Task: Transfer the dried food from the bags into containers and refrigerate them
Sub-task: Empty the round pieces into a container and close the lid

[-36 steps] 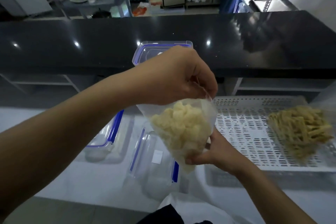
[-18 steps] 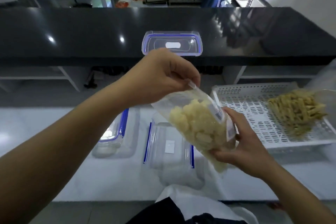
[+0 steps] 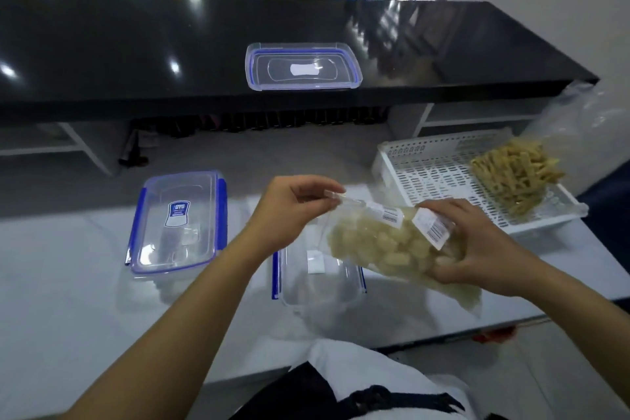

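Bag [image 3: 392, 249] gripped by both hands [image 3: 293, 211], tilted over open container [image 3: 317, 280]; spill likely if mouth is misaimed.

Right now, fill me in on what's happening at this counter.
A person holds a clear bag of pale dried pieces over an open container. The left hand pinches the bag's top edge; the right hand supports its body. Nothing is poured yet. A lidded container sits to the left, a loose lid on the black ledge, and a second bag lies in the white tray.
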The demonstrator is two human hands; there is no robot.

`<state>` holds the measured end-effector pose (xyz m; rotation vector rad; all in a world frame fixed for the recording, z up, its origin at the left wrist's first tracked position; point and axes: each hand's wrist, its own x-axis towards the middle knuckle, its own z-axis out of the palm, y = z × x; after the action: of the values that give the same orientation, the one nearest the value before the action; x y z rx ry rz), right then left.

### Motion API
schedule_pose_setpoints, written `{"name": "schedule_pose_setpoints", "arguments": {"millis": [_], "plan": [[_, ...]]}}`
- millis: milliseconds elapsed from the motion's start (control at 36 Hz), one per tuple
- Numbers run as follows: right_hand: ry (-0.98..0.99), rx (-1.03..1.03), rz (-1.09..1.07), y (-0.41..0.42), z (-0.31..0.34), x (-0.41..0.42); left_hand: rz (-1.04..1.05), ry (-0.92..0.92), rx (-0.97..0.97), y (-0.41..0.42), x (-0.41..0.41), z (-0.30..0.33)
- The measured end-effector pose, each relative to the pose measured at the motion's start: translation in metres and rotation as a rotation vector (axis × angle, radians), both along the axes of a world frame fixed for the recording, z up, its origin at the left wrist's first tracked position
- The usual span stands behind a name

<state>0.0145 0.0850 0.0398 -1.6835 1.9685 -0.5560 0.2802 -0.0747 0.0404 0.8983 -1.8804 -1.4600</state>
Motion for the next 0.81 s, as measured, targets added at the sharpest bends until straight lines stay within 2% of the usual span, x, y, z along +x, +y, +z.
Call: {"name": "schedule_pose_setpoints", "arguments": {"millis": [139, 222, 306, 389, 500, 611, 750, 806], "plan": [[0.033, 0.076, -0.002, -0.003, -0.005, 0.004, 0.018, -0.006, 0.033, 0.003, -0.001, -0.017], [0.023, 0.036, -0.022, -0.003, -0.002, 0.002, 0.034, 0.037, 0.047, 0.001, -0.001, -0.019], [0.052, 0.042, -0.019, -0.004, -0.003, 0.004, 0.023, -0.006, 0.037, 0.001, 0.0, -0.021], [0.115, 0.063, 0.017, -0.006, -0.002, 0.006, 0.017, -0.041, 0.001, 0.004, -0.001, -0.025], [0.148, -0.048, -0.004, -0.009, 0.013, 0.003, 0.07, 0.006, -0.104, 0.006, 0.005, -0.022], [0.177, 0.036, 0.015, -0.018, 0.007, 0.004, 0.076, -0.083, -0.131, 0.008, 0.002, -0.035], [0.146, -0.03, 0.002, -0.026, 0.016, 0.005, 0.178, 0.033, -0.129, 0.012, 0.003, -0.039], [0.168, -0.053, -0.001, -0.027, 0.017, 0.006, 0.196, 0.021, -0.109, 0.009, 0.004, -0.042]]}}
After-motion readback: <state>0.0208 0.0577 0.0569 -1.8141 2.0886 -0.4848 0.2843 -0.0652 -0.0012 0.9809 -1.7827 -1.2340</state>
